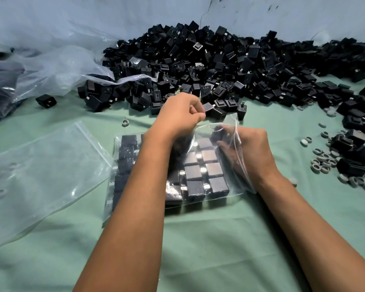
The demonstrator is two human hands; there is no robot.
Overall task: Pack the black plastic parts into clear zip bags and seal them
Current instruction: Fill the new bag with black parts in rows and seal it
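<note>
A clear zip bag point(230, 186) lies on the green cloth in front of me, holding several black plastic parts point(195, 171) packed in rows. My left hand point(180, 113) pinches the upper edge of the bag's mouth and lifts it. My right hand point(243, 147) reaches inside the bag's open mouth and grips a black part point(218, 131) there, seen through the plastic. A big heap of loose black parts point(219, 64) fills the far side of the cloth.
An empty clear zip bag point(40, 175) lies flat at the left. Crumpled large plastic bags point(51, 66) sit at the far left. Grey rings point(325, 161) and more black parts are scattered at the right. A blue wall stands behind.
</note>
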